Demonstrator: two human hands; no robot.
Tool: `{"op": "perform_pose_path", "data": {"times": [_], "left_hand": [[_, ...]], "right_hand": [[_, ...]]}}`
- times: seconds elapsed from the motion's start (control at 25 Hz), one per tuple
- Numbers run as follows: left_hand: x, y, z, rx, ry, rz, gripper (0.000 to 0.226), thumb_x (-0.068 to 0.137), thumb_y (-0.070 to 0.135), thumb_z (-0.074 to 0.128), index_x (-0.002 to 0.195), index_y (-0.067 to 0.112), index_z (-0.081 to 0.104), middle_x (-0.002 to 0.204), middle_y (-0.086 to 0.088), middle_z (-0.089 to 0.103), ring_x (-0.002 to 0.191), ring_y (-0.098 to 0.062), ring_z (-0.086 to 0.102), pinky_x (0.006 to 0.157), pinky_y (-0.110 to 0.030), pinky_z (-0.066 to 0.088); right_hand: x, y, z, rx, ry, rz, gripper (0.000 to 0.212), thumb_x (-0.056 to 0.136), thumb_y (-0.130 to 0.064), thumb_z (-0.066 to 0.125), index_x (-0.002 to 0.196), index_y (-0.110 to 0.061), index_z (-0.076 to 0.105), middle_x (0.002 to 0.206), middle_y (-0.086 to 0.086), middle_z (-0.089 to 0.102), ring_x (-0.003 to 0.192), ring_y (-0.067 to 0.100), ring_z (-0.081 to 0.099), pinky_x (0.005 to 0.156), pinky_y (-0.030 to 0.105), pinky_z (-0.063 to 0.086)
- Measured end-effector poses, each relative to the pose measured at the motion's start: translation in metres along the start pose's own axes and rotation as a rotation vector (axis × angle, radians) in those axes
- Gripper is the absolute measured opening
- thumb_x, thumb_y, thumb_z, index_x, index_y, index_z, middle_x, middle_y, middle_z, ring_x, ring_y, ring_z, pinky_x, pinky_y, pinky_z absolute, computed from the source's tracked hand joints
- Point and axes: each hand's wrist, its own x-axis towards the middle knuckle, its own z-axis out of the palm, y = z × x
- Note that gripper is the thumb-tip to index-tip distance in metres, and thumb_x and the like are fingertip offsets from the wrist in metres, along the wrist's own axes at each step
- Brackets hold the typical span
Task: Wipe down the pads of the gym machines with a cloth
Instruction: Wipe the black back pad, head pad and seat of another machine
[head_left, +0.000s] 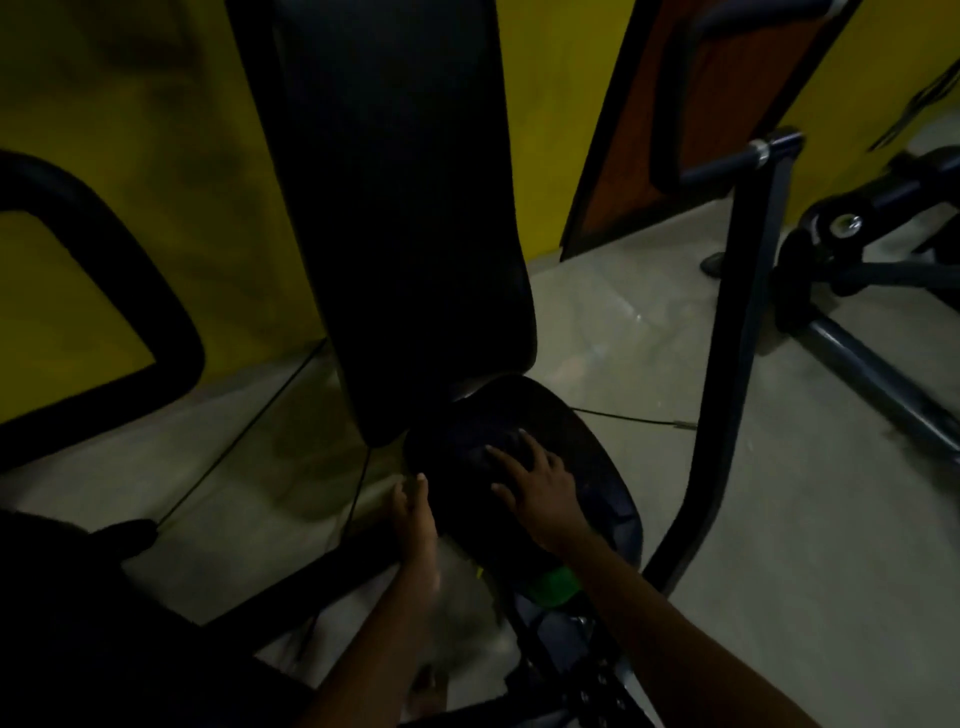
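Note:
A tall black back pad (410, 208) stands upright in the middle of the head view. Below it lies the black seat pad (566, 431). My right hand (535, 488) lies flat on the seat pad, fingers spread, pressing a dark bluish cloth (480, 428) that is hard to make out in the dim light. My left hand (413, 512) rests against the seat pad's left edge with its fingers pointing forward and nothing in it.
A black curved handle (135, 291) hangs at the left. A dark frame post (737, 322) rises right of the seat, with another machine's base (857, 270) beyond it. A thin cable (623, 415) crosses the grey floor. A yellow wall is behind. Something green (553, 584) sits under the seat.

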Motion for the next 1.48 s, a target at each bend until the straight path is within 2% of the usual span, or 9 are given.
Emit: {"op": "perform_pose_path", "data": {"times": [0.08, 0.28, 0.4, 0.56, 0.68, 0.76, 1.0, 1.28, 1.48], "left_hand": [[0.024, -0.015, 0.011, -0.075, 0.060, -0.036, 0.056, 0.099, 0.030, 0.041, 0.146, 0.004, 0.028, 0.151, -0.018, 0.028, 0.136, -0.033, 0.033, 0.110, -0.042, 0.030], [0.130, -0.118, 0.050, -0.467, -0.005, -0.228, 0.112, 0.053, 0.094, 0.046, 0.145, 0.032, 0.030, 0.152, -0.003, 0.033, 0.134, -0.025, 0.040, 0.110, -0.049, 0.033], [0.112, -0.104, 0.061, -0.476, 0.026, -0.207, 0.110, 0.055, 0.093, 0.045, 0.144, 0.030, 0.035, 0.148, -0.001, 0.039, 0.131, -0.023, 0.044, 0.109, -0.047, 0.036], [0.089, -0.077, 0.072, -0.406, 0.240, -0.067, 0.089, 0.069, 0.085, 0.036, 0.133, 0.024, 0.048, 0.138, -0.004, 0.050, 0.118, -0.021, 0.052, 0.104, -0.046, 0.040], [0.094, -0.083, 0.073, -0.260, 0.282, -0.032, 0.099, 0.065, 0.088, 0.028, 0.142, 0.027, 0.038, 0.148, -0.002, 0.039, 0.132, -0.023, 0.041, 0.110, -0.047, 0.033], [0.093, -0.082, 0.075, -0.169, 0.318, 0.004, 0.081, 0.082, 0.075, 0.030, 0.145, 0.025, 0.034, 0.151, -0.003, 0.035, 0.136, -0.025, 0.037, 0.111, -0.044, 0.031], [0.092, -0.083, 0.075, -0.156, 0.345, 0.047, 0.080, 0.076, 0.072, 0.030, 0.139, 0.023, 0.042, 0.142, -0.009, 0.045, 0.125, -0.030, 0.048, 0.101, -0.049, 0.041], [0.098, -0.091, 0.076, -0.091, 0.352, 0.090, 0.086, 0.076, 0.079, 0.033, 0.143, 0.025, 0.037, 0.145, -0.009, 0.043, 0.128, -0.030, 0.046, 0.104, -0.049, 0.040], [0.096, -0.088, 0.077, -0.074, 0.341, 0.112, 0.065, 0.090, 0.060, 0.036, 0.144, 0.024, 0.035, 0.146, -0.010, 0.041, 0.128, -0.032, 0.045, 0.102, -0.047, 0.041]], "right_hand": [[0.012, 0.005, 0.035, -0.105, -0.127, 0.001, 0.085, 0.072, -0.080, 0.003, 0.144, -0.040, 0.023, 0.158, 0.006, 0.006, 0.142, 0.041, 0.012, 0.110, 0.055, 0.021], [0.026, 0.029, 0.084, -0.352, -0.052, -0.205, 0.049, 0.087, -0.057, 0.033, 0.134, -0.047, 0.038, 0.146, -0.004, 0.040, 0.127, 0.035, 0.046, 0.092, 0.056, 0.043], [0.050, 0.038, 0.088, -0.379, 0.053, -0.464, 0.045, 0.089, -0.056, 0.032, 0.134, -0.050, 0.035, 0.148, -0.005, 0.036, 0.126, 0.035, 0.044, 0.091, 0.057, 0.042], [0.108, 0.043, 0.087, -0.338, -0.048, -0.670, 0.045, 0.087, -0.056, 0.033, 0.131, -0.052, 0.038, 0.148, -0.004, 0.036, 0.121, 0.034, 0.040, 0.085, 0.050, 0.042], [0.162, 0.040, 0.077, -0.305, -0.125, -0.559, 0.052, 0.084, -0.059, 0.024, 0.133, -0.050, 0.039, 0.153, 0.000, 0.027, 0.122, 0.036, 0.038, 0.087, 0.048, 0.035], [0.179, 0.034, 0.075, -0.298, -0.104, -0.427, 0.061, 0.079, -0.061, 0.017, 0.134, -0.048, 0.039, 0.154, 0.004, 0.024, 0.120, 0.038, 0.038, 0.090, 0.046, 0.032], [0.143, 0.023, 0.085, -0.274, -0.095, -0.761, 0.046, 0.082, -0.049, 0.036, 0.125, -0.042, 0.052, 0.144, 0.004, 0.041, 0.106, 0.032, 0.051, 0.075, 0.040, 0.042], [0.203, 0.058, 0.071, -0.250, -0.067, -0.458, 0.067, 0.076, -0.063, 0.013, 0.133, -0.044, 0.043, 0.153, -0.001, 0.026, 0.122, 0.031, 0.038, 0.092, 0.041, 0.032], [0.204, 0.103, 0.049, -0.214, 0.004, -0.114, 0.073, 0.070, -0.066, 0.010, 0.134, -0.048, 0.039, 0.154, -0.005, 0.021, 0.130, 0.032, 0.033, 0.100, 0.045, 0.032]]}}
